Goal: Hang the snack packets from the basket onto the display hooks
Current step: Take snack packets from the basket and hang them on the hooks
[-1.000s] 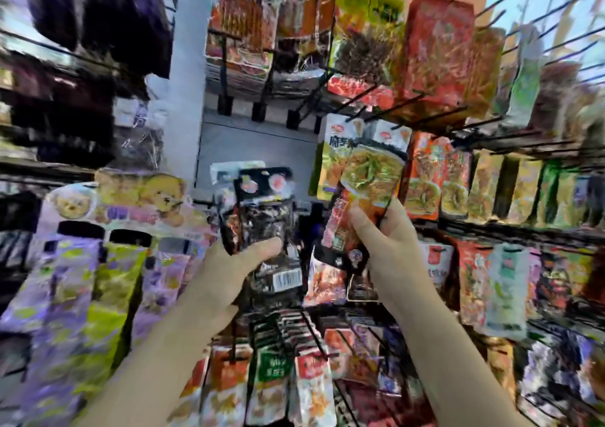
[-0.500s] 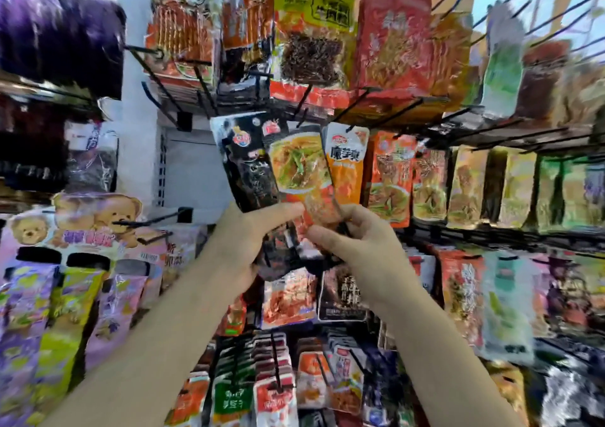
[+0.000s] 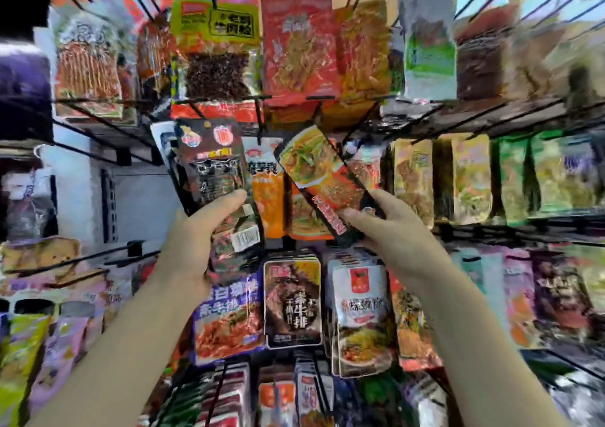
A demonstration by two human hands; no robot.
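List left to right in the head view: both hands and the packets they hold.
left hand → black packet gripped in it → orange-and-black packet, tilted → right hand holding its lower end.

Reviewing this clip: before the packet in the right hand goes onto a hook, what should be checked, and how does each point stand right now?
1. Right hand has a firm grip on the orange packet: ok, thumb and fingers pinch its lower end.
2. Left hand keeps the black packets secure: ok, thumb pressed across the front.
3. Orange packet upright for hanging: not ok, it leans left.
4. Hang hole lined up with a hook tip: cannot tell, the top edge is blurred.
5. Target hook free: cannot tell; the black hook just above is bare at its visible part.
6. Black packets apart from the orange one: ok, a gap shows between them.
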